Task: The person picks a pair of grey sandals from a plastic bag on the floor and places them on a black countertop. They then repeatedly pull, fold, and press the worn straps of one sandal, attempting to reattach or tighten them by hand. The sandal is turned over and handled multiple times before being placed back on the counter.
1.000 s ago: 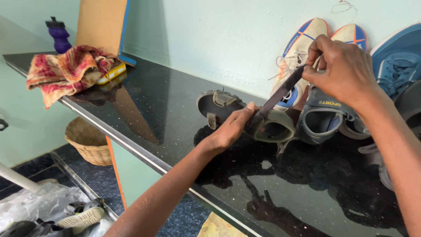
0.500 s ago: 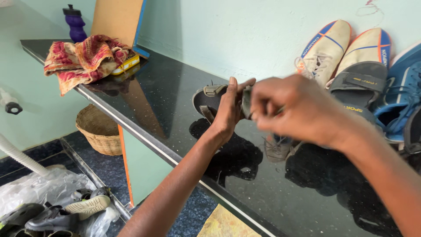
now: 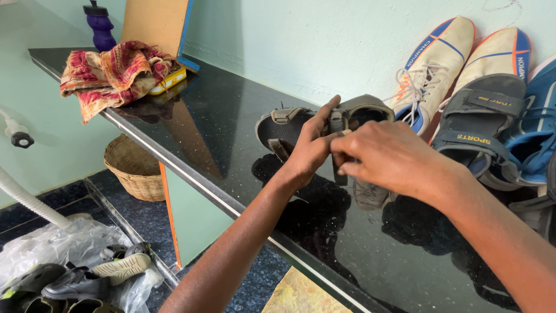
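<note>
A dark grey strapped sandal (image 3: 289, 124) lies on the black polished counter (image 3: 220, 133). My left hand (image 3: 310, 150) presses on the sandal's middle, fingers against its strap. My right hand (image 3: 385, 156) comes in from the right and pinches the strap end between thumb and fingers, just beside the left hand. The sandal's toe end and part of its strap are hidden behind both hands.
Against the wall lean white sports shoes (image 3: 440, 64), another dark sandal (image 3: 475, 124) and a blue shoe (image 3: 533, 130). A red patterned cloth (image 3: 110, 75) and purple bottle (image 3: 99, 26) sit at the counter's far end. Below are a woven basket (image 3: 133, 168) and shoes on plastic (image 3: 75, 272).
My right hand has come down from up near the wall shoes to the sandal, pulling its strap across and closing in beside my left hand. The view has shifted slightly.
</note>
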